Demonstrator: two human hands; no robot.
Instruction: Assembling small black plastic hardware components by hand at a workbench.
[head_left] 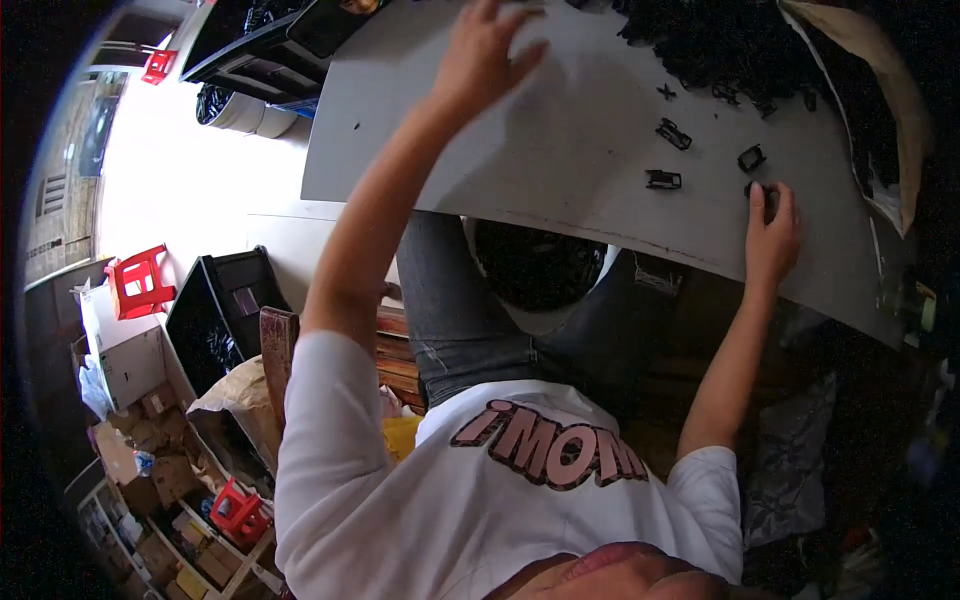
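My left hand (485, 60) is raised over the far side of the grey table (560, 180). Its fingers are spread and slightly blurred, with nothing seen in them. Near the table's right front edge, my right hand (775, 235) has its fingertips closed on a small black plastic part (757, 190), mostly covered by the fingers. Just beyond it sits a squarish black frame piece (751, 158). To the left lie two more black plastic pieces, one nearer the edge (663, 180) and one farther back (674, 134). A small cross-shaped black bit (667, 91) rests behind them.
A heap of black parts (710, 45) covers the table's far right, beside an opened sack (890, 100). Black crates (260, 70) stand at the far left. Below the table edge, between my knees, is a round tub of black pieces (535, 265). Red stools (140, 283) stand left.
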